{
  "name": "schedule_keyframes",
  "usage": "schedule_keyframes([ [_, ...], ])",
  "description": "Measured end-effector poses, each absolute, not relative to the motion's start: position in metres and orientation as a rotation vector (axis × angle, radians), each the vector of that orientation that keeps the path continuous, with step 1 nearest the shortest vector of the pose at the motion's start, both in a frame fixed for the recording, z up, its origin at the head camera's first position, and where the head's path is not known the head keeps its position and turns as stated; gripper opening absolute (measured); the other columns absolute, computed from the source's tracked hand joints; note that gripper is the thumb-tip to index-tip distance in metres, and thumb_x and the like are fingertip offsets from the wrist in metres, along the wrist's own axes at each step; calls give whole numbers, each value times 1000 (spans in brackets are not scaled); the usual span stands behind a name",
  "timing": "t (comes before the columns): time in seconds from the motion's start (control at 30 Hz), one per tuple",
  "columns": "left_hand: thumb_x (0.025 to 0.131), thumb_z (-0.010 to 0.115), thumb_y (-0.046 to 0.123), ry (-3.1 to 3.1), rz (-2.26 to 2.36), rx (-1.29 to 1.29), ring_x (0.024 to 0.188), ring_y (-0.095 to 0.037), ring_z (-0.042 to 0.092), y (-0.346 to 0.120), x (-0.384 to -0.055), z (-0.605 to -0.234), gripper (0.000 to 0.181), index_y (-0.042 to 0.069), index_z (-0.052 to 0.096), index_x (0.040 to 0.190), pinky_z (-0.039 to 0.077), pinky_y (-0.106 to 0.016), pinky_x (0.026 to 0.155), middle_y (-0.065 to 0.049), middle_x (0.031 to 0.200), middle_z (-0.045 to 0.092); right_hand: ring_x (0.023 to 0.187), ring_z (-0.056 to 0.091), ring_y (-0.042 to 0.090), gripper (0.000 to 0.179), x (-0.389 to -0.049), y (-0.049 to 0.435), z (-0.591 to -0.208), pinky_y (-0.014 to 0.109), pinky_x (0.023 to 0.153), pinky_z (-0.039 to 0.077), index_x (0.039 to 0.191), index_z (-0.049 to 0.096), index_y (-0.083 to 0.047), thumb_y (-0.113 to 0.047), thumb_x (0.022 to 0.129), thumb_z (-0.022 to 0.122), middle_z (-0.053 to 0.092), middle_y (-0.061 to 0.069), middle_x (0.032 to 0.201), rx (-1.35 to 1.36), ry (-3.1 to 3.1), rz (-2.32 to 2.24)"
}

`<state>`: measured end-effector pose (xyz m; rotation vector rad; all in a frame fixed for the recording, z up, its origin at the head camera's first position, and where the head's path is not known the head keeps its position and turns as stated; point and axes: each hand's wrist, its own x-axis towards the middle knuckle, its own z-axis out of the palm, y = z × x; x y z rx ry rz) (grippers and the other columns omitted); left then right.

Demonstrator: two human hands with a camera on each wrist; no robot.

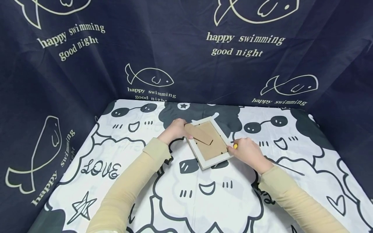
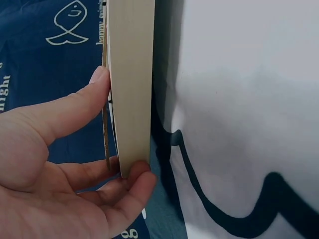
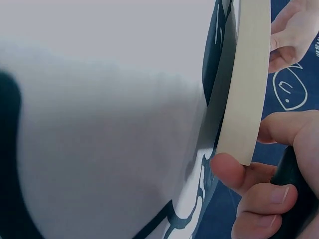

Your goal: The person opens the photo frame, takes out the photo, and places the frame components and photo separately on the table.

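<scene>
A white-edged picture frame is held between both hands, its brown backing board facing up. A brown easel stand lies slantwise across the board, and small dark tabs sit along the inner edge. My left hand grips the far-left side, thumb on the stand's side and fingers under the frame's edge. My right hand pinches the right corner between thumb and fingers. Its curled fingers also hold a dark handle with a yellow end; the rest of that tool is hidden.
A white cloth with black cartoon print covers the table under the frame. Dark blue curtains with fish drawings and lettering hang behind the table and at both sides.
</scene>
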<state>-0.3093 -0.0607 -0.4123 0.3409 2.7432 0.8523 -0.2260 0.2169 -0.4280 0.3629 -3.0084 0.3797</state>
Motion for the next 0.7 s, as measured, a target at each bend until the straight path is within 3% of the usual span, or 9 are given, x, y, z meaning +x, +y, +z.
schedule_keyframes([
  [0.7, 68, 85, 17, 2734, 795, 311, 108, -27, 56, -54, -329, -416, 65, -2, 57, 124, 44, -34, 98, -14, 119, 62, 41, 42, 15, 41, -214, 194, -432, 29, 38, 31, 49, 43, -14, -34, 79, 64, 41, -3, 44, 116, -3137, 568],
])
